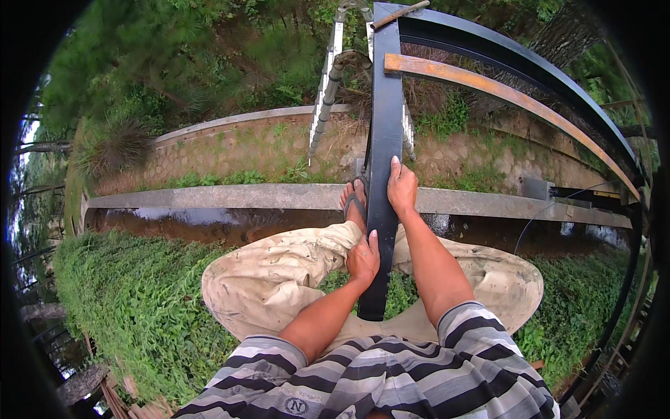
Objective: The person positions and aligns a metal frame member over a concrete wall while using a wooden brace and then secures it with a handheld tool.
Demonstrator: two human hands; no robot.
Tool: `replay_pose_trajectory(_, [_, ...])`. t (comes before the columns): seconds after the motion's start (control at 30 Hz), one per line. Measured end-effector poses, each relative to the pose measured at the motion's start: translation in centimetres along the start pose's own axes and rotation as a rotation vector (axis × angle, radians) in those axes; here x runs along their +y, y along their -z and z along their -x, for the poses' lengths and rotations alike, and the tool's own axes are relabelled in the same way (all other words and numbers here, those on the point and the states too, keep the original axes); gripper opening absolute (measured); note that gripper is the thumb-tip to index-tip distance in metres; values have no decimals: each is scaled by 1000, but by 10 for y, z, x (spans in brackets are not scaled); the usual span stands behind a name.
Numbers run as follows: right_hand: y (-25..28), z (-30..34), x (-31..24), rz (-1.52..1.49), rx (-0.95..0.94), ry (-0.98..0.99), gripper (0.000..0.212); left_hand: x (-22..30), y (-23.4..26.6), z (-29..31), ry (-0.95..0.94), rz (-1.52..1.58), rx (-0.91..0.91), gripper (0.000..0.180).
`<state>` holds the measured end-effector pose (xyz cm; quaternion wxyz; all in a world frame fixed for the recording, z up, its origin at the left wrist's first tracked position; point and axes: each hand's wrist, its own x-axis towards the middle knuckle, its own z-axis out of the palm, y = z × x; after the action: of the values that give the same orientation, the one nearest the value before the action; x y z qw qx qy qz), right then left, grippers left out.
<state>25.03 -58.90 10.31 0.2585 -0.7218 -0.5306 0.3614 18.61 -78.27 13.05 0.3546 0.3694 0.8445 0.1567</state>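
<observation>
I sit astride a long black metal beam (386, 133) that runs away from me, high above the ground. My left hand (363, 260) grips its left edge close to my body, thumb on top. Farther along, my right hand (403, 187) holds the right edge, its thumb also on the upper face. The fingers of both hands are partly hidden against the sides of the beam. My sandalled foot (354, 202) shows left of the beam. A wooden stick or tool handle (401, 14) lies across the beam's far end.
A ladder (324, 94) stands at the far end, left of the beam. A rust-orange bar (481, 85) and a black beam (516, 52) branch off right. Below are a concrete ledge (265, 196), a water channel (181, 218) and green plants (132, 293).
</observation>
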Motion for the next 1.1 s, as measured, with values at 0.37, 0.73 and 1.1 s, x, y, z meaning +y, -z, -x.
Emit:
replay_pose_trajectory(0.37, [3,1,-3,47,-8,-28,61,1,3,1,-12,35,-12,64])
replay_pose_trajectory(0.73, [1,-2,4,48,-3,-35,62,-4,-8,-1,-52,-29,50,66])
replay_pose_trajectory(1.1, [6,-5,5,143,-22,-18,65,6,4,-2,9,47,-81,64])
